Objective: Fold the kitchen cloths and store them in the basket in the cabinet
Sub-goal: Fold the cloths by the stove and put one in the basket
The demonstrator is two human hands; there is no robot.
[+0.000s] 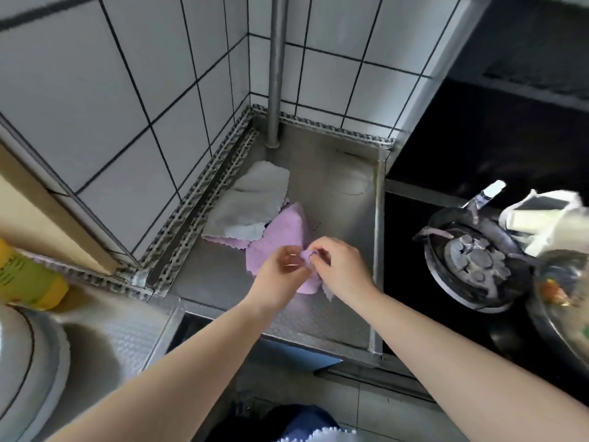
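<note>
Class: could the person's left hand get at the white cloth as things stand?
Probably yes. The white cloth lies uncovered on the steel counter, just beyond the left hand, though both hands now pinch the pink cloth.

Both bare forearms reach forward and converge, wrists close together. The left hand and right hand nearly touch, fingers curled inward, each pinching the same pink cloth edge
</note>
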